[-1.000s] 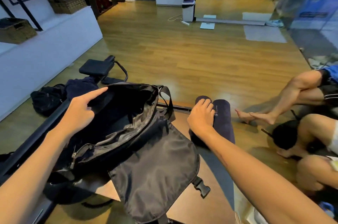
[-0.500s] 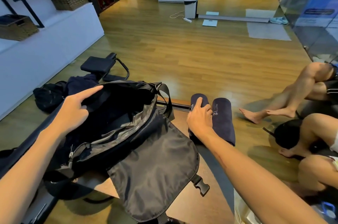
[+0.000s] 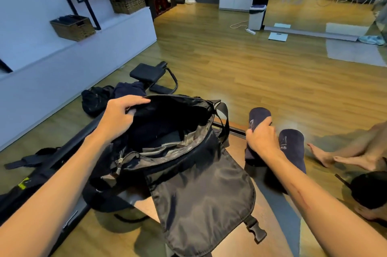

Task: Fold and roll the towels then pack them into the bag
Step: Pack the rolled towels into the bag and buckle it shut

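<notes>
Wood flooring (image 3: 240, 64) runs back to white steps with wicker baskets (image 3: 73, 27). Nearer, the black bag (image 3: 178, 152) sits on a low brown counter (image 3: 236, 152), flap thrown forward, mouth gaping. The left hand (image 3: 119, 118) grips the bag's far rim, likely holding it wide for loading. Just right of the bag, the right hand (image 3: 261, 139) is clenched around a rolled navy towel (image 3: 258, 116), tipped upward, apparently bound for the opening. A second rolled towel (image 3: 292, 147) lies beside it, further from the bag.
</notes>
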